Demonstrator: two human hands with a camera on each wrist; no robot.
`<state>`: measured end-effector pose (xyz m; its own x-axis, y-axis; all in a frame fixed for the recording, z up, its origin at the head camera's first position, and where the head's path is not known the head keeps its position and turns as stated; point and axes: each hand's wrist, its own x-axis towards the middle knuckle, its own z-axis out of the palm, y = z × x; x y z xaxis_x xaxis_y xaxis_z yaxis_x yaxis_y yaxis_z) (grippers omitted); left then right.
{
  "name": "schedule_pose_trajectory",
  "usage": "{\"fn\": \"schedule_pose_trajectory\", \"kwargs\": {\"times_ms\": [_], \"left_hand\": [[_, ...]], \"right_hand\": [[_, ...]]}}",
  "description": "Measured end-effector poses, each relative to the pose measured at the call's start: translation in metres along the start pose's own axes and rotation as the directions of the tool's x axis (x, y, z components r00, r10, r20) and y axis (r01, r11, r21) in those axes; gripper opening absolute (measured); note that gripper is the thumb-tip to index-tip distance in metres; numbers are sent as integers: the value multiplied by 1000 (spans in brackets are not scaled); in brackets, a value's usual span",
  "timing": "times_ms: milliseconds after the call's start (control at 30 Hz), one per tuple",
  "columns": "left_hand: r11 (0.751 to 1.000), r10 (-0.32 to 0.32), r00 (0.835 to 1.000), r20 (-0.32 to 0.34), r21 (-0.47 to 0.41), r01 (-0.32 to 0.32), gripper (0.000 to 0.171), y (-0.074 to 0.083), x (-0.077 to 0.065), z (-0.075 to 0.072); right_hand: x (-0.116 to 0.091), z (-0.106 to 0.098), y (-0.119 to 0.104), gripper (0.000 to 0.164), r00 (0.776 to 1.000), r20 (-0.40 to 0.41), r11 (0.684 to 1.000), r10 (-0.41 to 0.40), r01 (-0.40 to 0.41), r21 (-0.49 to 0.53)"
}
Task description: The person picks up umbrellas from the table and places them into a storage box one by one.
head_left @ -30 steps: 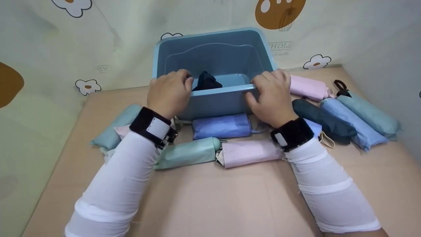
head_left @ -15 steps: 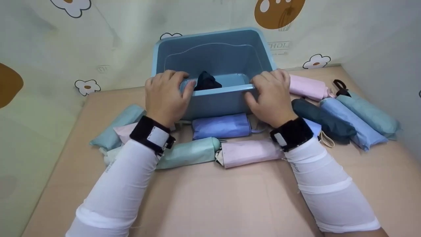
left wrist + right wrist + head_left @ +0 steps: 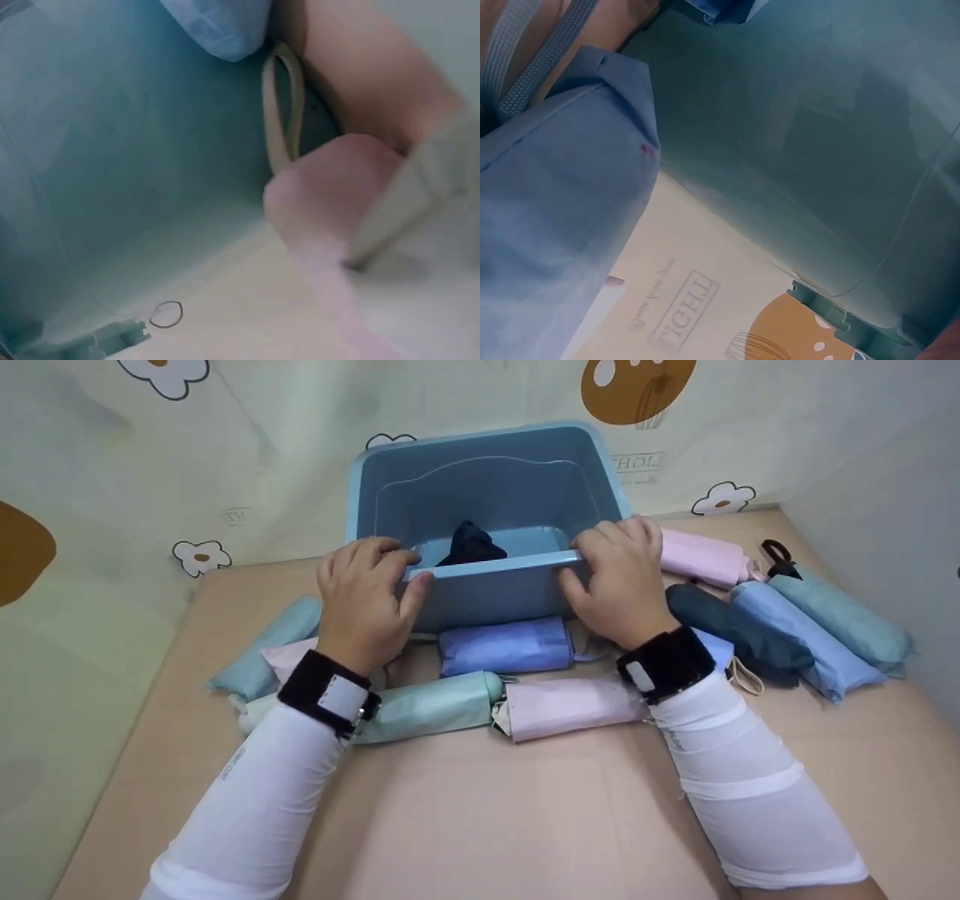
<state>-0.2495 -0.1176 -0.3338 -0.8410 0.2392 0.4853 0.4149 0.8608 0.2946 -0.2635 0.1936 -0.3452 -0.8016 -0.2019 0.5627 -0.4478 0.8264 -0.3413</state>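
A blue plastic bin (image 3: 495,592) stands at the back of the table against the wall. Inside it lies a dark bundle of cloth (image 3: 471,546), mostly hidden by the front wall. My left hand (image 3: 365,600) holds the rim at the front left corner, fingers bent over the edge and thumb outside. At the front right corner my right hand (image 3: 619,577) grips the rim, thumb on the outer face. Just in front of the bin lie a folded blue umbrella (image 3: 506,646), a mint green one (image 3: 431,706) and a pale pink one (image 3: 574,706).
On the right lie more folded umbrellas: a pink one (image 3: 701,558), a dark teal one (image 3: 739,634), a light blue one (image 3: 802,637) and a green one (image 3: 844,619). A teal umbrella (image 3: 266,649) lies at left, partly beside my left wrist.
My left hand has slid left and slightly nearer along the front rim to the corner. My right hand, the bin and the umbrellas have stayed in place.
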Motion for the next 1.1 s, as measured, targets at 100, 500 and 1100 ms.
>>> {"fn": "schedule_pose_trajectory", "kwargs": {"times_ms": [100,500,1100], "left_hand": [[999,-27,999,22,-34,28,50,-4,-6,1],[967,-227,951,208,-66,245,104,-7,-24,-13],[960,-281,761,585,179,217,84,-11,-63,-34]], "right_hand": [[0,0,0,20,1000,-4,1000,-3,3,-1],[0,-1,0,20,1000,-23,1000,-10,10,0],[0,-1,-1,20,1000,-20,1000,-16,16,-1]]}}
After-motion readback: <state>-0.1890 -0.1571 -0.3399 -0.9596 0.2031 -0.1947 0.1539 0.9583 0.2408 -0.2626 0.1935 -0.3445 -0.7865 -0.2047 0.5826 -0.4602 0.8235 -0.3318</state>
